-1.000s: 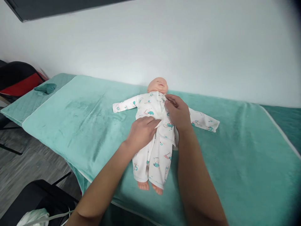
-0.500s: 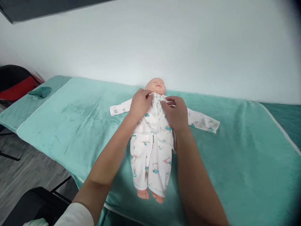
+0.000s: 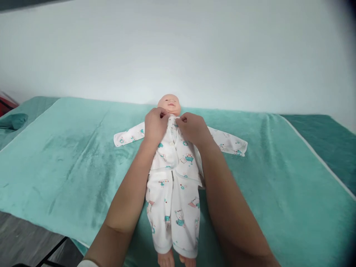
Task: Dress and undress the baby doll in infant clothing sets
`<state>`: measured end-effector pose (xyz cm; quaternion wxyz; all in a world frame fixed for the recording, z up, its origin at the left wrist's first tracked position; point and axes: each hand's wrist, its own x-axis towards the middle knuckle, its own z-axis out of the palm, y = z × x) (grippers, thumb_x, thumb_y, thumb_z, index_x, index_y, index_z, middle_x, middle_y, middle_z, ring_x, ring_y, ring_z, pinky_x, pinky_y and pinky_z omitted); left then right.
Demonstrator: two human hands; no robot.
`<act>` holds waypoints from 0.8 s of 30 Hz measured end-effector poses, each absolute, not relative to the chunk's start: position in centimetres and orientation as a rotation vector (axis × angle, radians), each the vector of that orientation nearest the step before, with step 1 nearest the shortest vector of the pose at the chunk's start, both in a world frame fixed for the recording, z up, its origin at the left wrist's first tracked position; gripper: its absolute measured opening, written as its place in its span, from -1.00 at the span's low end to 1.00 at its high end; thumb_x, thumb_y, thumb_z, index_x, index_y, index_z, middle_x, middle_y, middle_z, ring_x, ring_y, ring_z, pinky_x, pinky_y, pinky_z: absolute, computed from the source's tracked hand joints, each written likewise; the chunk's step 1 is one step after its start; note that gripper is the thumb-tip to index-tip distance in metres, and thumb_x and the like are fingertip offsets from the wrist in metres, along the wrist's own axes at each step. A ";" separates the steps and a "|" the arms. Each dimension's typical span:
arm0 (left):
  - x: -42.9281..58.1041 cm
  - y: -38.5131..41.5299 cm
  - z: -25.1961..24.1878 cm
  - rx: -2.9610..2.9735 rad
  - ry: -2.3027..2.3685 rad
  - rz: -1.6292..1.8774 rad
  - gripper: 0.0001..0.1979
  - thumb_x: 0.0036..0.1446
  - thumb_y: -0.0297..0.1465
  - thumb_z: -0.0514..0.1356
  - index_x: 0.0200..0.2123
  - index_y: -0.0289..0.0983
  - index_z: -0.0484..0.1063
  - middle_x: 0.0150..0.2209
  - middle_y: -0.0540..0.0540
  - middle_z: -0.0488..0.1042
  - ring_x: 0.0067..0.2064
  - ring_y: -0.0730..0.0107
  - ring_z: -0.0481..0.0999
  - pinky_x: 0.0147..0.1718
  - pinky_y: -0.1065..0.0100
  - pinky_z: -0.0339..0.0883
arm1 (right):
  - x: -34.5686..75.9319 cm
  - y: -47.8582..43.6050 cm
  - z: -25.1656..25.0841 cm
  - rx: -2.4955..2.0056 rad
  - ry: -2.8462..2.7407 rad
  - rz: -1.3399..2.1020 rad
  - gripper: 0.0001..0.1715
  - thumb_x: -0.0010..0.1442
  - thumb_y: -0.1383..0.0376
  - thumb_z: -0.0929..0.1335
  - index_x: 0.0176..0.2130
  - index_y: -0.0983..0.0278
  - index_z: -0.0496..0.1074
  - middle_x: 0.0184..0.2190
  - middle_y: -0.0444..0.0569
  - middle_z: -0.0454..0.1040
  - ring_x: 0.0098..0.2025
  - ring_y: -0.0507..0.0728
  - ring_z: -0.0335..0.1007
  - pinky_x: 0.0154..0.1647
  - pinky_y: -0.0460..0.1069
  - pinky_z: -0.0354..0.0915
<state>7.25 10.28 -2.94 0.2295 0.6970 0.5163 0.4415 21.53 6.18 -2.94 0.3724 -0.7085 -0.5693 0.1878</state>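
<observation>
A baby doll (image 3: 169, 104) lies on its back, its bare feet toward me. It wears a white printed long-sleeved shirt (image 3: 167, 157) and matching trousers (image 3: 180, 207). At the shirt's neckline, my left hand (image 3: 156, 124) pinches the collar edge just below the doll's chin. Opposite it, my right hand (image 3: 193, 128) has thumb and fingers closed on the other side of the collar. Both sleeves stretch out sideways on the cloth. Small fastenings run down the shirt front; my fingers partly cover the topmost part.
A green plush cover (image 3: 83, 159) with white piping spreads under the doll. Behind it rises a white wall (image 3: 194, 48). A small green cushion-like bundle (image 3: 13, 121) rests at the far left, near something red (image 3: 5, 106). Grey floor (image 3: 16, 230) shows at the lower left.
My view has shifted right and come closer to the doll. The right fingers, slightly apart before, now close on the collar. My left hand stays at the neckline.
</observation>
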 end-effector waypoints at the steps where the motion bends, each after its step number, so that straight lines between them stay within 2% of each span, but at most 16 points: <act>1: 7.1 10.3 -3.1 1.874 1.409 1.247 -0.90 0.16 -0.50 0.25 -0.41 -0.25 0.50 -0.34 -0.05 0.57 -0.27 0.35 0.50 -0.12 0.29 0.35 | 21.7 6.4 -2.9 -1.779 -1.439 0.491 -0.68 0.21 0.24 0.38 -0.55 0.17 0.30 -0.54 -0.10 0.43 -0.42 0.13 0.26 -0.26 0.06 0.22; 4: 6.9 10.4 -3.2 1.713 1.325 1.296 -0.94 0.15 -0.46 0.27 -0.39 -0.27 0.52 -0.37 -0.02 0.59 -0.30 0.40 0.51 -0.18 0.33 0.35 | 21.6 6.6 -2.7 -1.631 -1.310 0.497 -0.72 0.21 0.24 0.37 -0.53 0.19 0.35 -0.53 -0.12 0.44 -0.40 0.12 0.30 -0.23 0.06 0.26; 9: 7.0 10.6 -2.8 1.449 1.154 1.311 -0.94 0.14 -0.43 0.29 -0.35 -0.30 0.55 -0.43 -0.01 0.55 -0.39 0.48 0.47 -0.30 0.40 0.34 | 20.4 6.3 -2.6 -1.450 -1.175 0.576 -0.82 0.22 0.21 0.36 -0.41 0.20 0.44 -0.39 -0.10 0.54 -0.31 0.12 0.46 -0.14 0.06 0.37; 17: 7.1 11.0 -3.4 1.589 1.144 1.248 -0.94 0.11 -0.47 0.27 -0.37 -0.29 0.58 -0.43 0.01 0.56 -0.36 0.46 0.49 -0.26 0.39 0.35 | 20.6 6.4 -3.4 -1.377 -1.177 0.680 -0.90 0.15 0.24 0.40 -0.36 0.21 0.53 -0.31 -0.08 0.62 -0.22 0.15 0.52 -0.08 0.07 0.43; 24: 7.2 11.0 -3.4 1.561 1.096 1.243 -0.94 0.13 -0.50 0.27 -0.34 -0.28 0.56 -0.43 -0.01 0.55 -0.37 0.47 0.49 -0.26 0.39 0.37 | 20.8 6.4 -4.0 -1.347 -1.228 0.657 -0.88 0.18 0.24 0.38 -0.31 0.21 0.53 -0.27 -0.07 0.63 -0.19 0.14 0.55 -0.09 0.06 0.44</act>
